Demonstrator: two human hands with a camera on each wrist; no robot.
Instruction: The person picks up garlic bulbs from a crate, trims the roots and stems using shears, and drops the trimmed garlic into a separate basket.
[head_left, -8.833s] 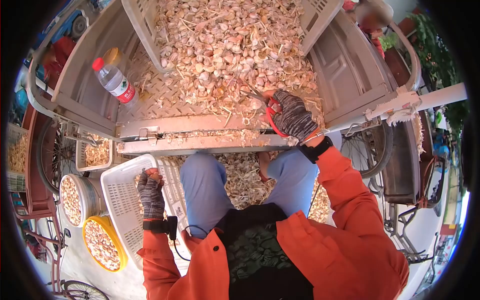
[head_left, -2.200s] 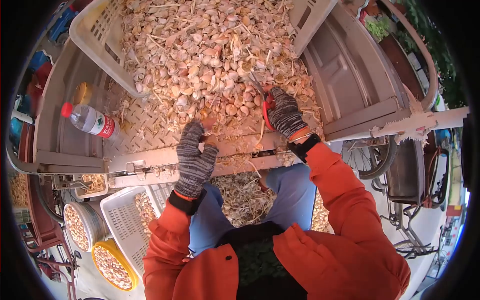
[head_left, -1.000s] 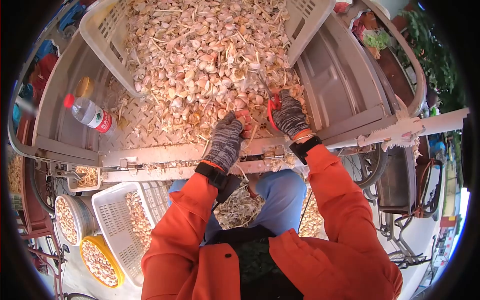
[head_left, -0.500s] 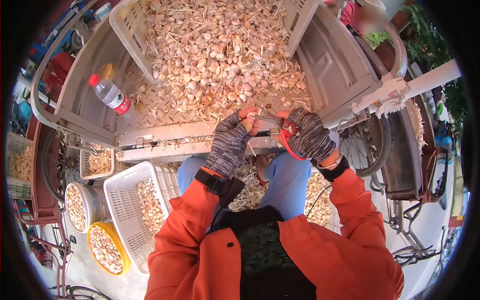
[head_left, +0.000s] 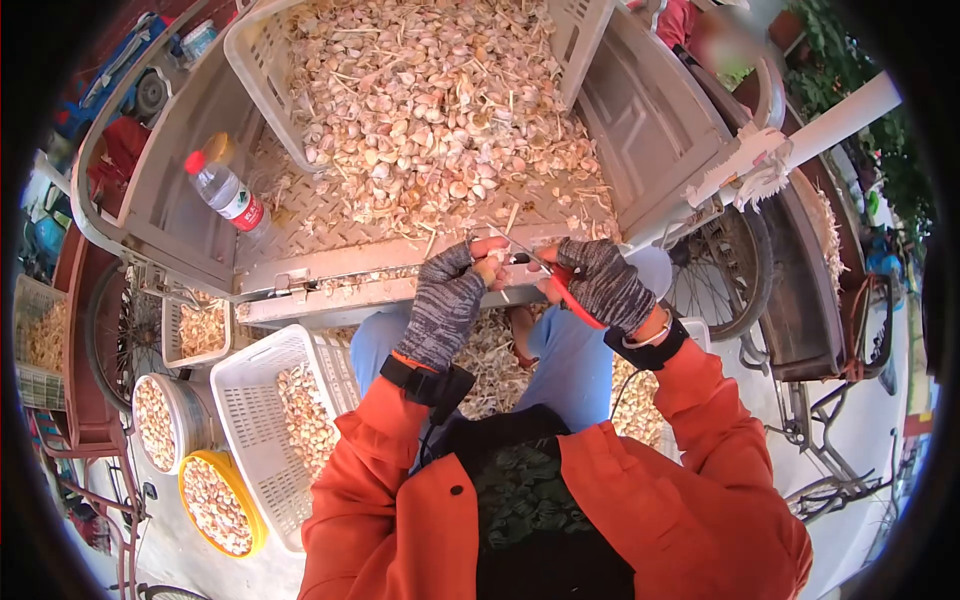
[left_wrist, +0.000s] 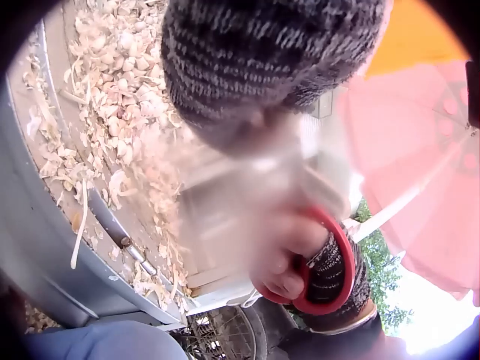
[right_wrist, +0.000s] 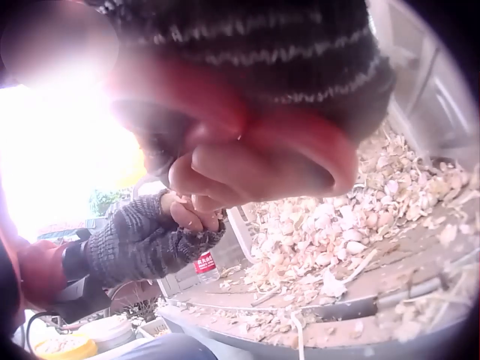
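Observation:
In the head view, my left hand [head_left: 447, 310], in a grey knit fingerless glove, pinches a small pale garlic clove [head_left: 497, 256] at its fingertips, above the truck bed's front edge. Facing it, my gloved right hand [head_left: 606, 285] grips red-handled scissors [head_left: 572, 296]. Their blades reach toward the garlic, right at the left fingertips. The right wrist view shows fingers through the red scissor handles [right_wrist: 330, 146], with the left hand [right_wrist: 150, 240] close behind. Blur hides the blades and the garlic in the left wrist view. A heap of garlic [head_left: 430, 110] lies beyond both hands.
A water bottle [head_left: 228, 196] lies at the bed's left. Below left stand a white crate [head_left: 250, 400] holding garlic, a white bucket [head_left: 190, 412] and a yellow bucket [head_left: 258, 525]. A wrapped pole [head_left: 840, 120] juts out at right. Peelings cover the ground between the knees.
My left hand has come from over the white crate to the heap, then back to the bed's edge with garlic. The right hand has brought the scissors from the heap to meet it.

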